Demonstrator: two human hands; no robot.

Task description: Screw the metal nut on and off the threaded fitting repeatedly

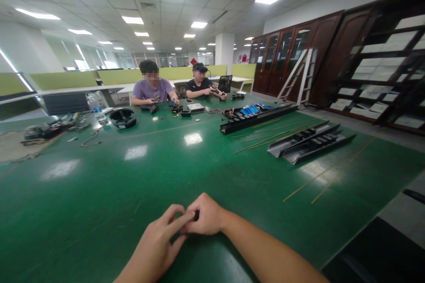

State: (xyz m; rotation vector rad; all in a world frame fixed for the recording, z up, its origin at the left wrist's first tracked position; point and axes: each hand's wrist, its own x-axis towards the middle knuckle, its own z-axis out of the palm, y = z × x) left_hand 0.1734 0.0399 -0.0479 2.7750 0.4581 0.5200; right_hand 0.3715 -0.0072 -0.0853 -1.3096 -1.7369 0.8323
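My two hands meet over the near edge of a large green table [99, 194]. My right hand [206, 216] is curled into a loose fist, and a small dark thing shows between its fingers; I cannot make out what it is. My left hand [159, 241] has its fingers extended, with the fingertips pressed against the right hand at that spot.
Long black metal trays [308, 143] and thin brass rods [318, 177] lie at right. Two people sit at the far end with tools and small parts. Cables [49, 130] and a black headset [122, 118] lie far left. A stepladder [300, 75] leans by wooden cabinets.
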